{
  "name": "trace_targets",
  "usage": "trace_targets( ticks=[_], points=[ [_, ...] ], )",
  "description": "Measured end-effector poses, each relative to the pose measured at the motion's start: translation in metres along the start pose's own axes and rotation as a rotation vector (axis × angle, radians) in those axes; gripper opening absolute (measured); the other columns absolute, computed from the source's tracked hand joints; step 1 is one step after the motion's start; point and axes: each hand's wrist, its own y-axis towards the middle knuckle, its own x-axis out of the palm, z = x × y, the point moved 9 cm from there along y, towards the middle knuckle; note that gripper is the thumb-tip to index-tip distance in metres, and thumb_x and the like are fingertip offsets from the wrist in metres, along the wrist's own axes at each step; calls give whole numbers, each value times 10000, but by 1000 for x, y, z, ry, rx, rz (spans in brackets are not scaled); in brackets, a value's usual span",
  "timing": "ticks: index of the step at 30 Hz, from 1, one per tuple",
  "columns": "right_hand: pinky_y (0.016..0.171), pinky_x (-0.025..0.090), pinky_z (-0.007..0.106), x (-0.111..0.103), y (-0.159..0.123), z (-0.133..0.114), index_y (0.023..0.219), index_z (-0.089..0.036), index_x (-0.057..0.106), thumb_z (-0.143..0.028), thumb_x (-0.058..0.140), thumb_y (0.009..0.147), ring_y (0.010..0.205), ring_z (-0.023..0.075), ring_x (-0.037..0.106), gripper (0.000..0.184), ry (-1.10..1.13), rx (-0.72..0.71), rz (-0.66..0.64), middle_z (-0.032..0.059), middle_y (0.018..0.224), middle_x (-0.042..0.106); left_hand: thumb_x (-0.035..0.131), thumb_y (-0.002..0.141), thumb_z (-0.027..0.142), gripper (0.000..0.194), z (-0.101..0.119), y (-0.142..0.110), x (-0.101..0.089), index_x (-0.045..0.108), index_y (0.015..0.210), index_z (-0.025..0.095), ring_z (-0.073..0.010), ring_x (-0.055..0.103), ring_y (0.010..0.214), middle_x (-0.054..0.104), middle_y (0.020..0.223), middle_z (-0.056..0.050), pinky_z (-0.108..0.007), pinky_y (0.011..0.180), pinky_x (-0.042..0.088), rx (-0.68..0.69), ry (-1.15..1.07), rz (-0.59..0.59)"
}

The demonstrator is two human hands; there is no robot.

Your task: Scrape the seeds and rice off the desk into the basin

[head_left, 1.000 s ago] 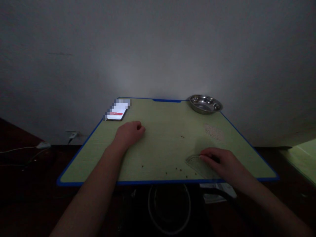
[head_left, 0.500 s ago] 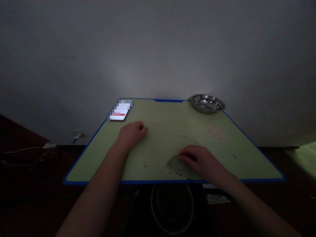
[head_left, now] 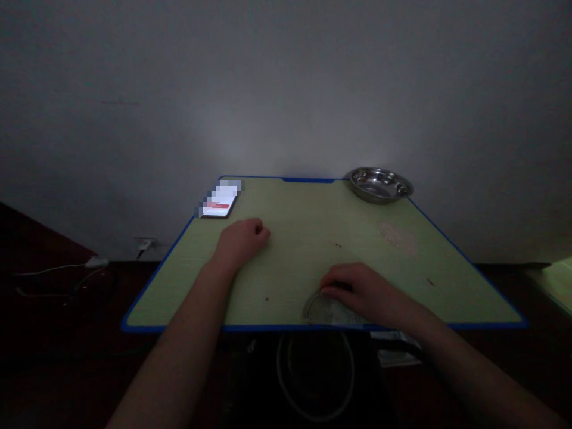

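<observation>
My right hand [head_left: 353, 290] pinches the top of a clear half-round protractor [head_left: 328, 310] between thumb and fingers. Its straight lower edge lies at the blue near rim of the pale green table [head_left: 286, 262], and the hand hides its right part. Closed in a loose fist, my left hand [head_left: 243, 241] rests on the table left of centre, with nothing visible in it. A single dark speck [head_left: 267, 299] lies between the hands near the front. Below the near edge, in shadow, is a dark round container with a pale rim [head_left: 277, 357].
A steel bowl [head_left: 379, 186] stands at the back right corner, with a patch of pale grains [head_left: 398, 238] in front. Small dark bits [head_left: 338, 245] and a thin brown sliver [head_left: 429, 282] lie on the table. A lit phone [head_left: 220, 199] is at the back left, against a wall.
The protractor has moved slightly towards the near edge in my right hand. The dark specks that lay along its lower edge no longer show. My left hand stays put.
</observation>
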Motion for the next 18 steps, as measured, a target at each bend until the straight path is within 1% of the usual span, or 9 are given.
trace_targets(
  ticks=[7,9,11,13,15,17,18],
  points=[
    [698,455,262,0,-3,-3,849,-178,707,-235,568,888,739,139,620,155,42,0,-27,28,813,713,379,835,370,307,0,-1,-1,634,789,206,-213,576,698,667,778,-76,-306,560,336,3,1,-5],
    [680,447,256,-2,-3,-5,833,-179,698,-238,563,891,722,135,611,159,44,0,-39,23,797,706,382,833,370,301,0,-2,0,633,788,208,-211,571,689,665,771,-75,-306,558,332,-2,-5,-6],
    [652,433,251,-8,2,-10,820,-176,687,-231,557,894,696,131,597,159,11,-2,-24,19,771,694,393,832,365,291,0,-2,0,634,785,208,-208,570,683,666,763,-74,-306,559,331,0,-16,-1],
    [639,413,248,-17,11,-22,824,-176,677,-213,551,894,685,129,587,148,-62,-33,23,18,769,688,403,833,356,281,0,-2,0,633,776,206,-207,573,681,669,760,-74,-307,562,334,5,-31,16],
    [632,387,249,-23,24,-43,845,-179,666,-211,544,901,687,130,586,138,-171,-101,73,23,788,693,407,839,351,279,-1,-2,-2,631,766,203,-205,575,678,673,759,-73,-306,561,338,-1,-53,40],
    [583,337,257,-21,37,-64,861,-179,654,-244,522,918,641,134,575,158,-327,-163,94,31,760,691,407,846,356,283,-5,-3,-5,628,758,201,-198,576,672,674,754,-68,-301,559,343,-31,-71,70],
    [552,303,263,-17,42,-75,855,-175,646,-253,507,925,603,134,560,175,-412,-198,92,32,726,683,406,849,360,288,-8,-4,-7,626,756,201,-194,575,670,674,749,-64,-298,560,344,-49,-74,90]
  ],
)
